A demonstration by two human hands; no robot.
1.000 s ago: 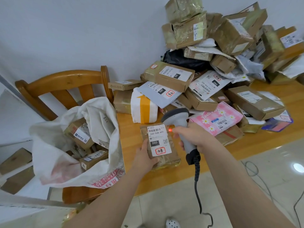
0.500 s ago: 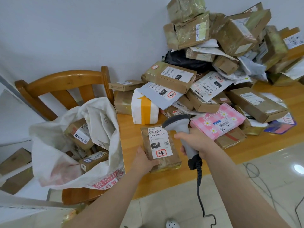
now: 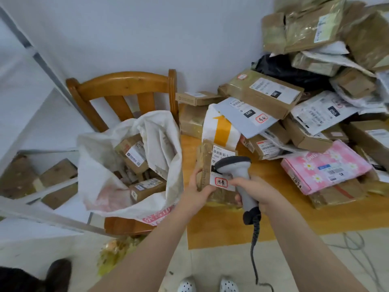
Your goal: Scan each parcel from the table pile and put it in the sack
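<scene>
Centre parcel: brown cardboard under glossy, wrinkled clear tape; matt white paper label. Grey scanner: smooth matt plastic. Centre-left sack: white woven plastic cloth, crumpled, dull. Upper-left chair: varnished wood, glossy. Lower-right desk: smooth wood, satin sheen. Right-side pink mailer: shiny plastic film. Bottom floor: smooth pale tile.

Both bare forearms stretch forward and come close together at the parcel. The left hand grips the lower left edge of the parcel, with the thumb on its front. The right hand, just right of the parcel, has its fingers curled round the handle of the scanner.
</scene>
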